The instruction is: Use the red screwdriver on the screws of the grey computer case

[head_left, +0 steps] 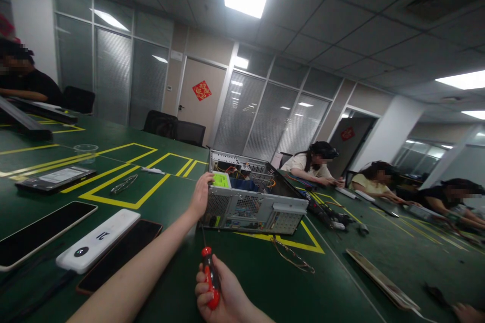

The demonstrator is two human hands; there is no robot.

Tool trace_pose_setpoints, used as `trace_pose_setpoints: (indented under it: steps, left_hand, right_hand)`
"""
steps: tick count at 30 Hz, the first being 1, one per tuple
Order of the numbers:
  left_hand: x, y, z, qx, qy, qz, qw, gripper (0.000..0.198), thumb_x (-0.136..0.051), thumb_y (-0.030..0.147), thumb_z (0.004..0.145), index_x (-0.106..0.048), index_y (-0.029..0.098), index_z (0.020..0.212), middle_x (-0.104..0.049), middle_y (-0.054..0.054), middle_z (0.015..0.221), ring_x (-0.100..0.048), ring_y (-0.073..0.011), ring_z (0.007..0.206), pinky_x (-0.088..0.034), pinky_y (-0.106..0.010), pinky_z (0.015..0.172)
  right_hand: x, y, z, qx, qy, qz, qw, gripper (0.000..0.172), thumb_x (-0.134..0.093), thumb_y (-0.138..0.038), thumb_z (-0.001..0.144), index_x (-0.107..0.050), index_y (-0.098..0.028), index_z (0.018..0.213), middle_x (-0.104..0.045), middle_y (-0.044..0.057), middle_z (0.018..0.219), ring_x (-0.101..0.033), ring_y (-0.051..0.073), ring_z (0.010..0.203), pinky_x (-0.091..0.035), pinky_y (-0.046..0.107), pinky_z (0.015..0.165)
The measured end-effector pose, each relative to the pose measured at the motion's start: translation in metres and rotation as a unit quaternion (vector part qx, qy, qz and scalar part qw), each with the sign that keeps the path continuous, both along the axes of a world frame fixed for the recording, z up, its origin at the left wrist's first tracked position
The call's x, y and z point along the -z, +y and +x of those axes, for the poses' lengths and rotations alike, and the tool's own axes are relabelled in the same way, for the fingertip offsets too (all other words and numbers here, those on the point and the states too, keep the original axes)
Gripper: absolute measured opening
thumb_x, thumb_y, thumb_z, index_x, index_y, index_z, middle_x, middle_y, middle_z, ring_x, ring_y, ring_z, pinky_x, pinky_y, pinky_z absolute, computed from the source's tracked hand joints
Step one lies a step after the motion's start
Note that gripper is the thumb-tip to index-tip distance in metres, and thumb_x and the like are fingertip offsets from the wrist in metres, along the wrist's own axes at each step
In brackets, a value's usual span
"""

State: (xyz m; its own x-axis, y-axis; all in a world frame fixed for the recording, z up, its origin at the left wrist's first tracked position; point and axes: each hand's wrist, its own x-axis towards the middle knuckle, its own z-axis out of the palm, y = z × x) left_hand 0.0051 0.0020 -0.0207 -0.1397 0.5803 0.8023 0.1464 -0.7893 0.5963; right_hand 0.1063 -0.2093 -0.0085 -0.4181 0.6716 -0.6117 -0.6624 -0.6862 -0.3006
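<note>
An open computer case lies on the green table, its grey rear panel towards me and its inside with cables facing up. My left hand grips the case's left rear corner, fingers curled over the edge beside a power supply with a yellow-green label. In my right hand is a screwdriver with a red and black handle, the fingers wrapped round it. Its thin shaft points up at the lower left corner of the rear panel; whether the tip touches the case I cannot tell.
Left of my arms lie a hard drive, two phones, a white power bank and a clear plastic cup. Twisted wires rest before the case. On the right is a long metal strip. Other people sit around the table.
</note>
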Motion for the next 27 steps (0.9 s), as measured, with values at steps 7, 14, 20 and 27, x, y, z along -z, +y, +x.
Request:
trace_pose_setpoints:
  steps: [7, 14, 20, 27]
  left_hand:
    - [-0.002, -0.002, -0.001, 0.004, 0.003, -0.001, 1.0, 0.048, -0.024, 0.05, 0.103, -0.063, 0.023, 0.105, -0.066, -0.011, 0.129, -0.056, -0.0231, 0.131, -0.041, -0.045, 0.117]
    - [-0.002, -0.002, 0.001, 0.001, -0.001, -0.001, 1.0, 0.047, -0.024, 0.048, 0.104, -0.063, 0.022, 0.106, -0.066, -0.011, 0.128, -0.055, -0.0236, 0.132, -0.04, -0.046, 0.117]
    - [0.0, 0.0, 0.001, 0.008, -0.003, 0.003, 1.0, 0.049, -0.024, 0.05, 0.104, -0.063, 0.021, 0.107, -0.065, -0.012, 0.129, -0.055, -0.0237, 0.132, -0.04, -0.046, 0.118]
    - [-0.001, -0.001, -0.001, 0.009, 0.002, 0.002, 1.0, 0.047, -0.024, 0.049, 0.104, -0.063, 0.022, 0.106, -0.065, -0.011, 0.129, -0.056, -0.0234, 0.131, -0.04, -0.046, 0.117]
  right_hand:
    - [0.007, 0.002, 0.0, -0.068, -0.107, 0.11, 0.986, 0.021, -0.049, -0.026, 0.092, -0.063, -0.011, 0.092, -0.058, 0.0, 0.068, -0.056, 0.01, 0.054, -0.041, 0.021, 0.053]
    - [0.034, 0.012, 0.005, -0.122, -0.35, 0.239, 0.897, 0.03, -0.063, -0.038, 0.089, -0.046, -0.018, 0.104, -0.07, 0.003, 0.07, -0.053, 0.011, 0.043, -0.039, 0.021, 0.045]
    - [0.041, 0.015, 0.004, -0.162, -0.412, 0.252, 0.861, 0.025, -0.054, -0.033, 0.091, -0.042, -0.019, 0.108, -0.057, -0.008, 0.054, -0.05, 0.011, 0.037, -0.038, 0.019, 0.04]
    - [0.031, 0.016, -0.002, -0.165, -0.299, 0.216, 0.915, 0.023, -0.048, -0.04, 0.086, -0.044, -0.023, 0.1, -0.058, -0.006, 0.06, -0.054, 0.013, 0.044, -0.044, 0.024, 0.05]
